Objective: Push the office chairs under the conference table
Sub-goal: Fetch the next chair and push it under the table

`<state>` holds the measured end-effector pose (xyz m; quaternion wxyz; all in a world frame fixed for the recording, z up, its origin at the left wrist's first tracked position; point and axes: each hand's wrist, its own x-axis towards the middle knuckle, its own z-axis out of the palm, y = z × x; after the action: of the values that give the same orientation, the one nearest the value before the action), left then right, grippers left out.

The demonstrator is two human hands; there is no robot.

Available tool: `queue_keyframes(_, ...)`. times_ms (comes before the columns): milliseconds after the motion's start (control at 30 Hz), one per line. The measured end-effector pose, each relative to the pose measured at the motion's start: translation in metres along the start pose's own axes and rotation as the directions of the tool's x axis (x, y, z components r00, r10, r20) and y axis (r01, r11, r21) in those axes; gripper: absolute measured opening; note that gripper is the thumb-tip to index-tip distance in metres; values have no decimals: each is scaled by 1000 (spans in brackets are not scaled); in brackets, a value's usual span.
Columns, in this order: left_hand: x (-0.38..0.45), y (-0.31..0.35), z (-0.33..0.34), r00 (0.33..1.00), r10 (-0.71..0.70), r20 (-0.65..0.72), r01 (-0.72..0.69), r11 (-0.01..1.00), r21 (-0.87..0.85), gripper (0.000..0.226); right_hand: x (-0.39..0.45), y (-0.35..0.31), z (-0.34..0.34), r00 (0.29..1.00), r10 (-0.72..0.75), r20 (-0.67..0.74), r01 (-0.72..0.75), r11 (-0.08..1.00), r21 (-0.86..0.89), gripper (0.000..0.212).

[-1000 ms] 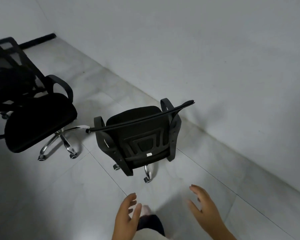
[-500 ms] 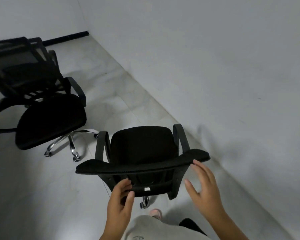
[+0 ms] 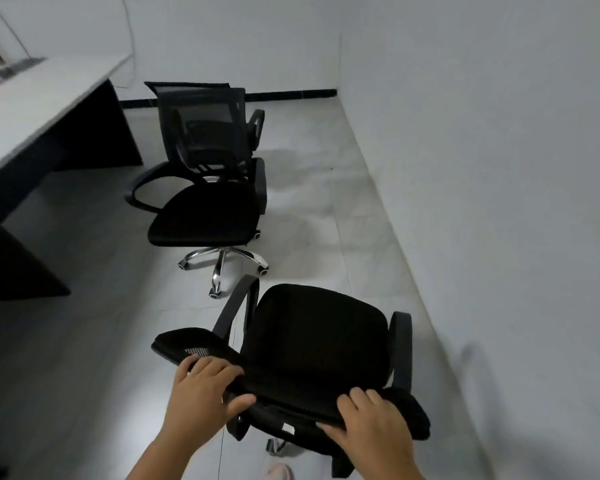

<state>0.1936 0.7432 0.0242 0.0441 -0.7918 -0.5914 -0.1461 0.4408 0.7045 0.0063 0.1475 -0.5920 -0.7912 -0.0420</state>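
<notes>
A black office chair (image 3: 312,337) stands right in front of me, seat facing away. My left hand (image 3: 205,384) grips the left part of its backrest top edge, and my right hand (image 3: 373,419) grips the right part. A second black mesh-back chair (image 3: 205,209) with a chrome star base stands further off, beside the end of the conference table (image 3: 32,109), a grey top on dark panel legs at the upper left. A third chair's backrest (image 3: 187,86) shows just behind the second.
A white wall (image 3: 499,168) runs close along the right side of the near chair. Another wall with a dark skirting strip (image 3: 291,93) closes the far end. Grey tiled floor (image 3: 84,375) lies between me and the table. Dark items (image 3: 0,69) lie on the tabletop.
Both hands have closed on the near chair's backrest top. My view has swung left, bringing the table and the far chairs into sight.
</notes>
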Motion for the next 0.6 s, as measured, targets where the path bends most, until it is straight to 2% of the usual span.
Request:
queue_keyframes(133,-12,38,8,1000,21,-8,-21,999,37,77,13,60,-7,985,-164,-50,164,986,-5,44)
queue_keyframes(267,7,88,19,994,-5,-106,11,999,51,76,57,131,-6,944,-319,-81,317,948,-34,49)
queue_keyframes(367,25,117,33,981,-92,-168,104,993,63,71,103,162,-1,915,-403,-21,402,915,-19,48)
queue_keyframes(467,45,135,43,961,-196,-197,215,973,82,69,142,178,8,904,-426,36,426,905,7,40)
queue_keyframes(600,75,144,54,926,-294,-239,327,939,110,69,189,191,22,868,-494,56,493,870,20,35)
